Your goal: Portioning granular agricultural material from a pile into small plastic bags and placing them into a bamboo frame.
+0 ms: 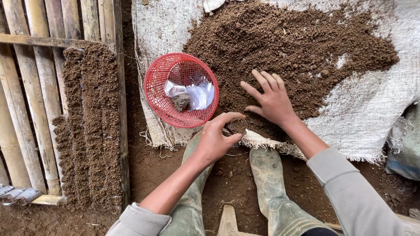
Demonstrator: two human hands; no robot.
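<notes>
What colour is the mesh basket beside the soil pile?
Red. The basket shows clearly in the head view, left of the soil pile, holding clear plastic bags.

My right hand (271, 99) has open room over the soil heap (297, 43) spread on the white sack (367, 109), with nothing standing above it. To the left, the red basket (181, 89) sits just beside the heap and blocks that side. My left hand (216, 137) is hemmed below by my boots (271, 183).
</notes>
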